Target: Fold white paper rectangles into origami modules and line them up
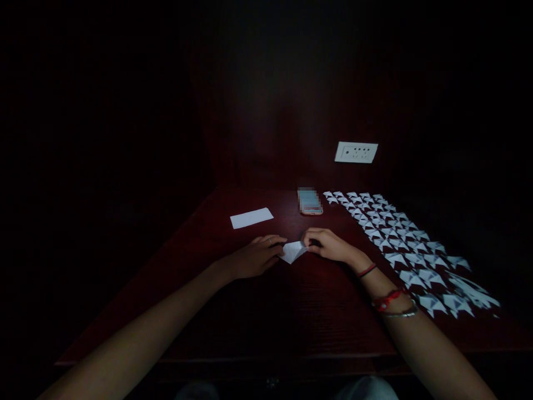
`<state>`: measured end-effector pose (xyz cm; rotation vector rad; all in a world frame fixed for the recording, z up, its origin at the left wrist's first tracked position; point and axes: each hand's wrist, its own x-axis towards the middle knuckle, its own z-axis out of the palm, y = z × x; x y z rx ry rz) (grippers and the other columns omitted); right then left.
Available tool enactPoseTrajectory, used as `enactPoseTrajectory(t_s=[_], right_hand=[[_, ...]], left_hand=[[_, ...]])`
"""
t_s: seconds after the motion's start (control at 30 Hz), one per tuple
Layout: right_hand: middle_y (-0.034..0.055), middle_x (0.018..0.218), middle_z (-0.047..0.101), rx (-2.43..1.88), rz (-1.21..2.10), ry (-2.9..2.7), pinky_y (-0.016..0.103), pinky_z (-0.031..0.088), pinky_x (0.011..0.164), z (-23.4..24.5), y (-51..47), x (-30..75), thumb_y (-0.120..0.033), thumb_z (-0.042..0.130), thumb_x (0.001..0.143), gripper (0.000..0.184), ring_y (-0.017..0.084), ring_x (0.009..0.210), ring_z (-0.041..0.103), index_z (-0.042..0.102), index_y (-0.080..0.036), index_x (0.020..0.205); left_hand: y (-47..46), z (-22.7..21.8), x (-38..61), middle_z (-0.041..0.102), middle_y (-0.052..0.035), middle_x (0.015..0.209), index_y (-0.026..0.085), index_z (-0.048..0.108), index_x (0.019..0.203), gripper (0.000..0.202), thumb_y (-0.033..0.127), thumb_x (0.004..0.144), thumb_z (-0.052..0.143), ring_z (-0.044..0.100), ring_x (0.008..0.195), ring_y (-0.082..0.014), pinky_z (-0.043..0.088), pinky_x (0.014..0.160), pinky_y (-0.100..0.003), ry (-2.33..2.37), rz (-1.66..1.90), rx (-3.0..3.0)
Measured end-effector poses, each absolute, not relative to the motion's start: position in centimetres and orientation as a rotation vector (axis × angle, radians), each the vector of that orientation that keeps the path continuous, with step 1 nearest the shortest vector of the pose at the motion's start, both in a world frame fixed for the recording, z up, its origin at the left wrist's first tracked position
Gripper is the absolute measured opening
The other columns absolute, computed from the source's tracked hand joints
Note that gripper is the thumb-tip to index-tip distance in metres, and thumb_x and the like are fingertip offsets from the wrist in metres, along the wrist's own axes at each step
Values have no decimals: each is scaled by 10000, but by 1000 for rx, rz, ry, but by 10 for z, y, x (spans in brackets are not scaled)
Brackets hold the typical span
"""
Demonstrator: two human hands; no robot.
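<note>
A small white folded paper (292, 252), pointed toward me at its lower corner, rests on the dark red table between my two hands. My left hand (258, 256), a ring on one finger, holds its left edge, with thumb and fingertips at the paper. At the opposite corner, the curled fingers of my right hand (327, 244) pinch the paper. Exactly how the fingertips sit on it is too dim to tell. Beyond my left hand lies a flat stack or sheet of white paper (252, 218).
Rows of folded white paper figures (391, 230) cover the table's right side, with loose white paper strips (474, 290) near the front. A phone (310, 201) lies toward the back of the table (233, 322). A white socket plate (356, 152) is on the back panel.
</note>
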<state>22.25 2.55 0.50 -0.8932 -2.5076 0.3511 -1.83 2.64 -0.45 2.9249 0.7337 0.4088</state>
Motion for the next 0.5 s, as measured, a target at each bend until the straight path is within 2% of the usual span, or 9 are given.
enactPoseTrajectory(t_s=[0.1,0.17,0.37,0.5], right_hand=[[37,892,506,-876,374,-2533,259,390,730,7,22,221,-149,545,693,210,118,789,483,563,-168,902],[43,952,492,-851,401,-2554,264,389,758,9,19,220,-191,547,704,200,122,832,486,594,-186,898],[42,956,497,-889,512,-2600,232,426,650,13,13,217,-308,547,707,202,85,682,509,631,-171,829],[40,925,517,-869,411,-2674,247,412,713,19,9,215,-322,556,696,223,109,753,516,633,-167,837]], left_hand=[[26,-3,-17,342,-34,1239,203,490,942,158,225,842,370,284,1137,-205,285,902,-383,734,429,2906],[27,-3,-17,343,-32,1239,203,501,917,150,240,841,377,281,1140,-208,283,902,-386,738,449,2897],[30,-6,-19,353,-28,1231,205,527,867,128,275,816,433,281,1142,-213,276,904,-390,725,476,2885],[30,-3,-19,369,-36,1220,196,524,857,123,290,788,484,277,1146,-213,281,902,-379,705,453,2891]])
